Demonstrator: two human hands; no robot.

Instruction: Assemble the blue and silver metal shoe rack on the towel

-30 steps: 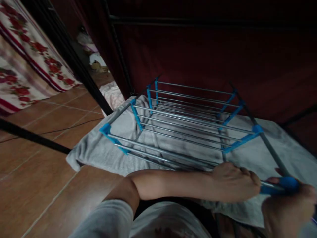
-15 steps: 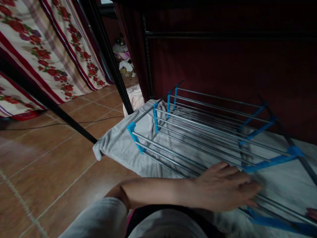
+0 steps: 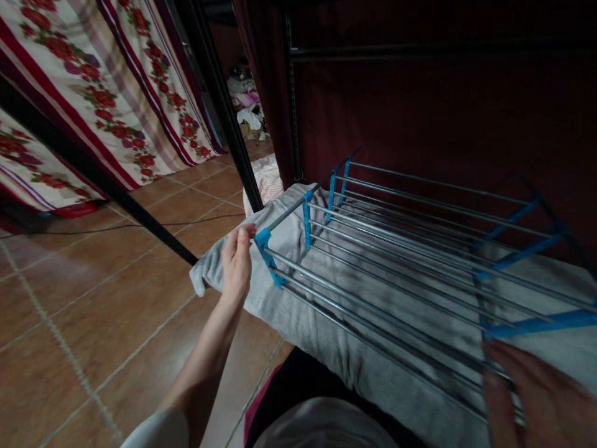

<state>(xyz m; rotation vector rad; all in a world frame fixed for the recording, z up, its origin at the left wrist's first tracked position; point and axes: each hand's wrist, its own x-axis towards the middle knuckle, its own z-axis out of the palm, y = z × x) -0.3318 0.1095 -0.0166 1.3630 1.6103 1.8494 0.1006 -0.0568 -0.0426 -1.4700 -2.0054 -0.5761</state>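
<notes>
A metal rack [image 3: 392, 267] with silvery rods and blue plastic brackets lies over a grey cloth [image 3: 270, 298]. Beside its near left corner, my left hand [image 3: 237, 261] is raised with fingers fairly straight, the tips close to a blue bracket [image 3: 270, 256]; whether they touch it I cannot tell. At the lower right, my right hand [image 3: 541, 398] grips the near rods, its thumb and fingers on either side of them. That hand is slightly blurred and partly cut off by the frame edge.
Black metal posts [image 3: 228, 106] and a slanting bar [image 3: 107, 186] stand at the left. A floral curtain [image 3: 112, 93] hangs behind them, over a tiled floor [image 3: 121, 298] crossed by a thin cable [image 3: 140, 229]. A dark red cloth [image 3: 420, 112] forms the back.
My left hand has left the near right rods and moved to the rack's left corner. My right hand has come further into view at the right. The view has shifted slightly.
</notes>
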